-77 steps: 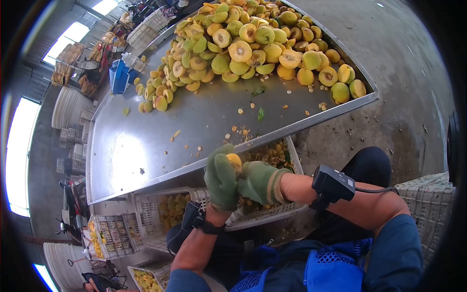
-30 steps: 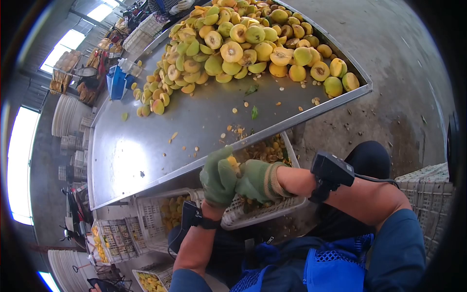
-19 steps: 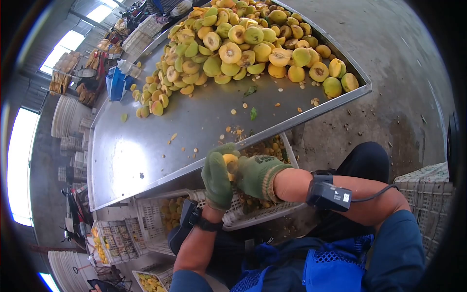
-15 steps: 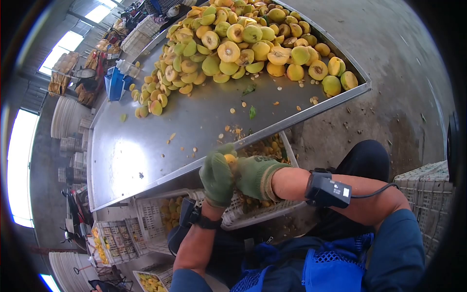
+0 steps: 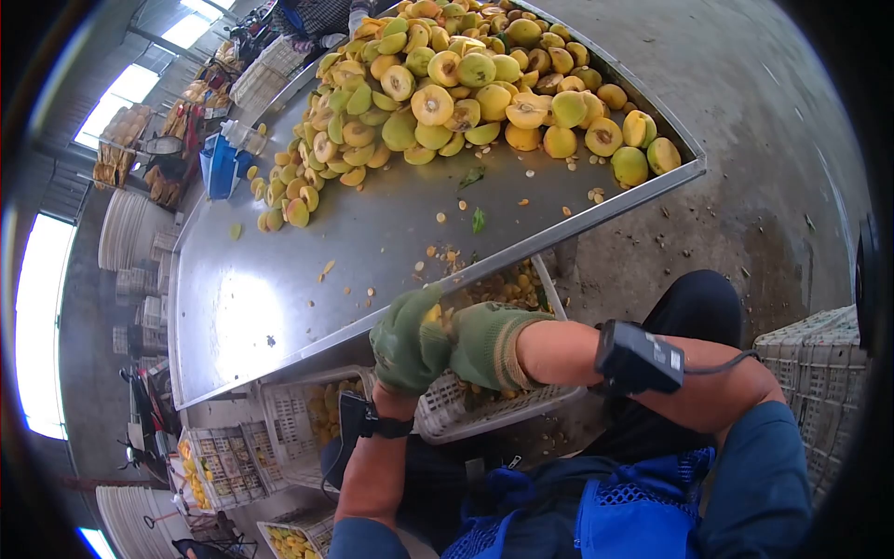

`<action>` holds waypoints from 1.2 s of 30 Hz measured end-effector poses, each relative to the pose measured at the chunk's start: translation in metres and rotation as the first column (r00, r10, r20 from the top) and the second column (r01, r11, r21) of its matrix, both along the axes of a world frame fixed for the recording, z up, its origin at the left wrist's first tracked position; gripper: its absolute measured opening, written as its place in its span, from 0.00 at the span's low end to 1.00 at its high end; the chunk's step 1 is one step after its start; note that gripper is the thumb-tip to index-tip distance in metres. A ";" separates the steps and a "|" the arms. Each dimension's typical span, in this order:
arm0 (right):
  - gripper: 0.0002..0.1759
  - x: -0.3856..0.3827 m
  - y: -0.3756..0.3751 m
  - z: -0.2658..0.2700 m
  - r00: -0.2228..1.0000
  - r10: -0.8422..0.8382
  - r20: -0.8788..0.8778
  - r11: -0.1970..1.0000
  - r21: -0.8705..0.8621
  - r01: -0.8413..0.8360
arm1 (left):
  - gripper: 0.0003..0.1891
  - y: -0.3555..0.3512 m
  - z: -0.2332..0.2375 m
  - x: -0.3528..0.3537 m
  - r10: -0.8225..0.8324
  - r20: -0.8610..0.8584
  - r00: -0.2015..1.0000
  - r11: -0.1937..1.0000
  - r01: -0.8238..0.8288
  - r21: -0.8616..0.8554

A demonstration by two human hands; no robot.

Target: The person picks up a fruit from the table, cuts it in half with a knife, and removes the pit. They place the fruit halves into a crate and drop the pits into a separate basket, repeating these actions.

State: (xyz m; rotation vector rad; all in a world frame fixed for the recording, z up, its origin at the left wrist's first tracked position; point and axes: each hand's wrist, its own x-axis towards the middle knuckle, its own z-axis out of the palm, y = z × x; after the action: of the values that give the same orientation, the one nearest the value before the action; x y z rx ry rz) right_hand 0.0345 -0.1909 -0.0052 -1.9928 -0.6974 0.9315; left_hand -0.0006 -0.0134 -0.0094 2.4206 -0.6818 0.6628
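My left hand [image 5: 410,341], in a green work glove, is closed around a yellow peach [image 5: 434,316], mostly hidden by the glove. Against it sits my right hand [image 5: 492,345], gloved the same way, its fingers curled in toward the peach; what they grip is hidden. Both hands are just off the near edge of a metal table [image 5: 372,252]. Beneath them stands a white plastic crate [image 5: 549,402] with peach pieces inside. A large heap of halved yellow-green peaches [image 5: 433,104] covers the far part of the table.
Pits, scraps and a green leaf [image 5: 479,220] lie on the tabletop. A blue container [image 5: 220,168] is at its far left corner. More crates [image 5: 219,458] with fruit stand at lower left, another crate [image 5: 810,373] at right. Another person's hand [image 5: 358,17] shows beyond the heap.
Both hands stay together at the table edge. My left hand has shifted slightly left and turned, covering more of the peach. The other person's hand has come into view behind the heap.
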 end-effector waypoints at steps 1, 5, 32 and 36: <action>0.19 -0.002 -0.001 0.005 0.999 -0.029 0.013 0.999 -0.021 0.029 | 0.24 0.000 0.000 0.000 0.000 0.014 1.000 1.000 0.000 0.008; 0.19 -0.009 -0.003 0.020 0.989 -0.122 0.082 0.981 -0.139 0.133 | 0.25 -0.008 -0.006 -0.007 0.076 -0.164 0.984 0.980 -0.104 -0.170; 0.11 0.012 -0.010 0.035 0.776 0.066 -0.627 0.996 0.084 -0.017 | 0.19 0.010 -0.003 -0.008 -0.016 -0.099 0.995 0.984 -0.002 -0.177; 0.09 0.015 -0.019 0.032 0.587 0.086 -0.805 0.984 0.159 0.074 | 0.17 0.014 0.000 -0.005 -0.072 -0.058 0.996 0.989 0.064 -0.136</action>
State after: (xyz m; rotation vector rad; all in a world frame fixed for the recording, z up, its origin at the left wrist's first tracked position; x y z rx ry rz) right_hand 0.0493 -0.2097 0.0268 -1.1716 -0.2269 1.5674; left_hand -0.0054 0.0007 -0.0094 2.2750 -0.6694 0.5829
